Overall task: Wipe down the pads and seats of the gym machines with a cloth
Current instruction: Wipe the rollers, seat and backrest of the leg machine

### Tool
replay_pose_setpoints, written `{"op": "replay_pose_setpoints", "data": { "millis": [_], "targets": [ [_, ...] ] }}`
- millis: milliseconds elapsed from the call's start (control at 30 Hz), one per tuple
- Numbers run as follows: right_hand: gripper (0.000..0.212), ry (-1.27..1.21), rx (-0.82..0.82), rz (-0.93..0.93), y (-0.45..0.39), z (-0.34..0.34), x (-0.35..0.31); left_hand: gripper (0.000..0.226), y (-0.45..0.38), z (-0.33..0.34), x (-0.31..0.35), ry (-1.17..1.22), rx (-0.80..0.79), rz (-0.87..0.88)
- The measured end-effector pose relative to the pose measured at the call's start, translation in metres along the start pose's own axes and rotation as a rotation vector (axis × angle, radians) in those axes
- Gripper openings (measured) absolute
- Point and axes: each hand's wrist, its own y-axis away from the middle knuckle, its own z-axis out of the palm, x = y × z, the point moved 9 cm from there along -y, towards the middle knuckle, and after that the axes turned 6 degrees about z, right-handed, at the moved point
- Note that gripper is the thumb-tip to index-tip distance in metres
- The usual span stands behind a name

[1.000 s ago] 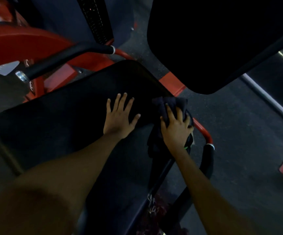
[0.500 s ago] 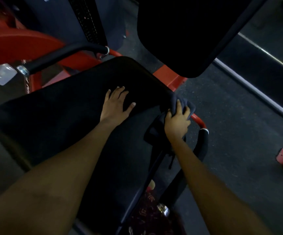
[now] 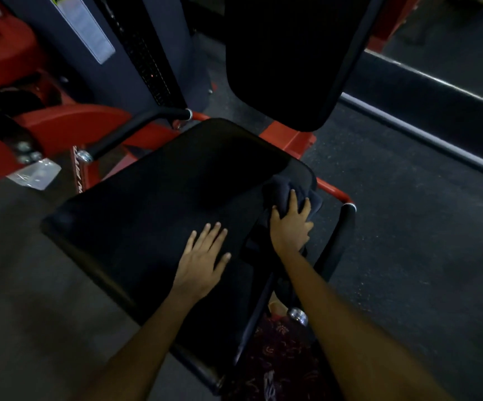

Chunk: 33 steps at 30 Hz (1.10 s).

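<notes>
Here, left hand [image 3: 202, 261] flat on black seat [image 3: 153, 215], fingers straight, slightly spread. Right hand [image 3: 289, 227] curls fingers round dark cloth [image 3: 283, 192], bunched at seat's right edge, beside red frame [image 3: 333, 193].

- black seat pad [image 3: 162, 215], wide and flat, carries everything here
- left hand [image 3: 202, 263] lies flat on it near the front-right part, fingers straight and spread
- dark cloth [image 3: 285, 195] bunched at the seat's right edge, near the far right corner
- right hand [image 3: 291, 227] on top of the cloth, fingers curled over it
</notes>
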Motion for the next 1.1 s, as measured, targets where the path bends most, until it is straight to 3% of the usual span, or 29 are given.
{"op": "replay_pose_setpoints", "data": {
  "millis": [200,433,600,733,867,1100],
  "targets": [
    [0.064,-0.02,0.014,-0.004,0.073,0.011,0.026,0.06,0.036,-0.006,-0.005,-0.031,0.03,-0.001],
    [0.063,-0.104,0.018,0.036,0.064,0.009,0.029,0.055,0.041,-0.012,-0.013,0.088,0.154,-0.07],
    [0.063,-0.082,0.014,-0.106,0.14,0.022,0.05,0.054,0.041,-0.013,-0.012,0.062,0.16,-0.09],
    [0.062,-0.106,-0.036,-0.095,0.132,0.021,0.052,0.043,0.042,-0.016,-0.013,0.066,0.161,-0.101],
    [0.061,-0.126,0.027,-0.051,0.145,0.016,0.05,0.043,0.039,-0.017,-0.014,0.078,0.198,-0.103],
    [0.071,-0.112,-0.099,-0.059,0.216,0.042,0.084,0.039,0.04,-0.018,-0.016,0.061,0.235,-0.122]
  ]
}}
